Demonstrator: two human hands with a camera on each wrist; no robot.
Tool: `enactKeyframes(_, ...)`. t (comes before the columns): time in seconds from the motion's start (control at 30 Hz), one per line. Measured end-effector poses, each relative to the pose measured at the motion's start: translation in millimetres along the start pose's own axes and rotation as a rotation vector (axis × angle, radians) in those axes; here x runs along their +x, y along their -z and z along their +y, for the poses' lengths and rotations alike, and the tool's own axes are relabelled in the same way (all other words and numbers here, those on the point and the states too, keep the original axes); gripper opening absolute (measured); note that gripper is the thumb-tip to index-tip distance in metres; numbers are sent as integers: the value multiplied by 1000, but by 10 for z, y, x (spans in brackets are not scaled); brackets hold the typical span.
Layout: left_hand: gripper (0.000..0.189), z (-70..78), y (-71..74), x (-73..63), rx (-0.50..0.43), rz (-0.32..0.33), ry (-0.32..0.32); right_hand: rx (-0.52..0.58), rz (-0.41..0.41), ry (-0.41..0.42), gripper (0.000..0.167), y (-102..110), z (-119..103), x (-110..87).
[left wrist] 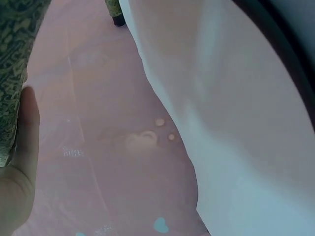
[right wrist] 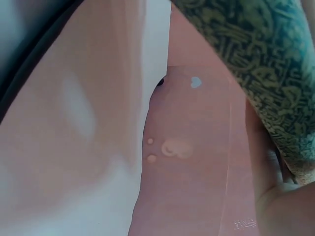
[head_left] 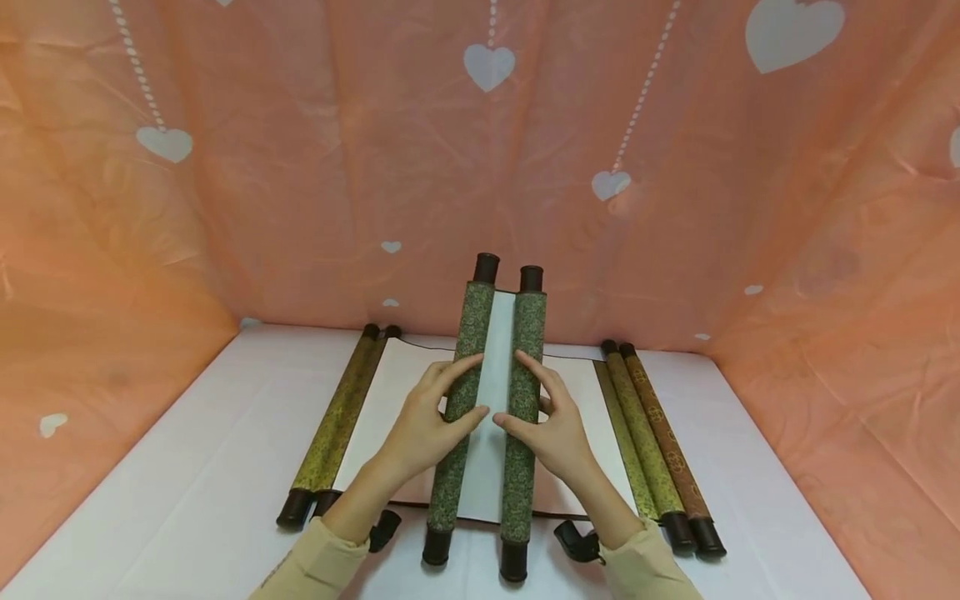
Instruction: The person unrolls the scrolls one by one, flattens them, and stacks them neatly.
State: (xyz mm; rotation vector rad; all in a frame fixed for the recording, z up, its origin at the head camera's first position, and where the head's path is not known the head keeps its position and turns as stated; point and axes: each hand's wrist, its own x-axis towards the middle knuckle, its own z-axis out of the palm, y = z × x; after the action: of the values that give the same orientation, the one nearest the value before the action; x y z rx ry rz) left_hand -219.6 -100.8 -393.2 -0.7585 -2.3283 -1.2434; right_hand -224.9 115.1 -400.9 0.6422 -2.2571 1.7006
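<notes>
A scroll with two dark green patterned rolls is held up over the table, tilted with its far end higher. A narrow white strip (head_left: 487,467) shows between the left roll (head_left: 450,475) and the right roll (head_left: 519,483). Dark knobs cap both ends. My left hand (head_left: 427,429) grips the left roll, thumb and a finger across its front. Around the right roll, my right hand (head_left: 553,433) is curled in much the same way. Below lies an unrolled scroll with a white sheet (head_left: 390,408). In both wrist views, the green cloth shows beside the hand.
Yellow-green rolls (head_left: 337,417) flank the sheet on the left. On the right lie more yellow-green rolls (head_left: 643,433) and a brown patterned roll (head_left: 667,433). Black wrist cameras (head_left: 385,531) hang by the forearms. Pink cloth with hearts (head_left: 420,167) encloses the white table (head_left: 187,467).
</notes>
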Motion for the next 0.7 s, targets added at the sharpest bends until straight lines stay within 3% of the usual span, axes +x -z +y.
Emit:
enactKeyframes(0.17,76,-24,26,26,67,34,-9,-22,-7,-8,84,59,-6,30)
enactKeyframes(0.47,73,-46,153,22,-34,5,23,-12,-59,-14,87,242,-14,58)
enactKeyframes(0.7,74,-49,268,16,-75,-12,91,82,-42,-44,86,314,-45,54)
